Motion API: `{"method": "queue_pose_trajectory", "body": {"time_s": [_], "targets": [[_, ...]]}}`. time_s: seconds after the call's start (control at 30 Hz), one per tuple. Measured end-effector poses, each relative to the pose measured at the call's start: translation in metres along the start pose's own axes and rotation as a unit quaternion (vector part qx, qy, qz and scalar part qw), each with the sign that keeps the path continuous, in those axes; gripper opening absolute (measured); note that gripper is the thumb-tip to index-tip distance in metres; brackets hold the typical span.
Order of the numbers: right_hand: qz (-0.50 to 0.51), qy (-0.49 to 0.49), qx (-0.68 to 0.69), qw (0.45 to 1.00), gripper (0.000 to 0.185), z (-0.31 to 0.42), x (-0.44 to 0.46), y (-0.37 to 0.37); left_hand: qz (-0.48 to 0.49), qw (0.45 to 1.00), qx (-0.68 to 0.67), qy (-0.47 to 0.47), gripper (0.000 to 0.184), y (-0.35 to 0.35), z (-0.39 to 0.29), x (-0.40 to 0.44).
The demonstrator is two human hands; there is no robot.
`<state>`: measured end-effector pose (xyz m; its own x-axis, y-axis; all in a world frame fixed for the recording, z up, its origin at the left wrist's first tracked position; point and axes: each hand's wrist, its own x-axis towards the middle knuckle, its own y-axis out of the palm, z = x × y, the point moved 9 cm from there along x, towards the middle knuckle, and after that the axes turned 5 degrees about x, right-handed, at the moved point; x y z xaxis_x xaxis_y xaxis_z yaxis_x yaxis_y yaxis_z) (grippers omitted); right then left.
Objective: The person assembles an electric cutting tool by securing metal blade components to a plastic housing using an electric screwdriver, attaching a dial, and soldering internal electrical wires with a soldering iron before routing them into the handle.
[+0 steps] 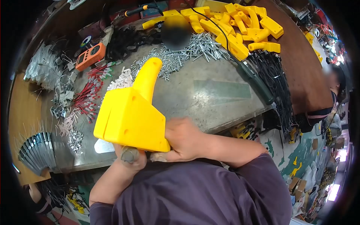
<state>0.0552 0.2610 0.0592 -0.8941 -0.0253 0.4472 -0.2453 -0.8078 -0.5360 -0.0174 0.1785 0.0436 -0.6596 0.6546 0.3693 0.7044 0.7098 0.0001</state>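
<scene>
A yellow plastic tool housing (140,122) with a curved handle pointing up is held over the front edge of the workbench, close to my body. My left hand (134,159) grips it from below, its thumb covered by something grey; most of its fingers are hidden behind the housing. My right hand (185,139) is closed around the housing's lower right side, with its fingers partly hidden. What lies between the hands beneath the housing cannot be made out.
More yellow housings (234,24) are heaped at the back, beside loose screws (204,45). A green electric screwdriver (257,82) and black cables (272,75) lie right. Left are an orange meter (90,56), red wires (88,90) and metal strips (37,152). Another person (333,84) is far right.
</scene>
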Motion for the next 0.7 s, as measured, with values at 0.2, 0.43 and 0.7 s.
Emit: {"method": "queue_pose_trajectory", "body": {"time_s": [0.2,0.43,0.7], "targets": [[-0.027,-0.038,-0.090,0.995,0.042,-0.005,-0.009,-0.070,-0.305,0.949,-0.065,-0.044,0.089,-0.115,0.004,0.016],[-0.138,0.395,-0.475,0.775,0.063,-0.145,-0.015,-0.287,-0.036,0.994,-0.052,-0.090,0.096,-0.046,0.009,-0.003],[-0.090,0.289,-0.345,0.888,0.043,-0.182,0.031,-0.175,-0.038,0.983,-0.077,-0.163,0.102,-0.047,0.016,-0.015]]}}
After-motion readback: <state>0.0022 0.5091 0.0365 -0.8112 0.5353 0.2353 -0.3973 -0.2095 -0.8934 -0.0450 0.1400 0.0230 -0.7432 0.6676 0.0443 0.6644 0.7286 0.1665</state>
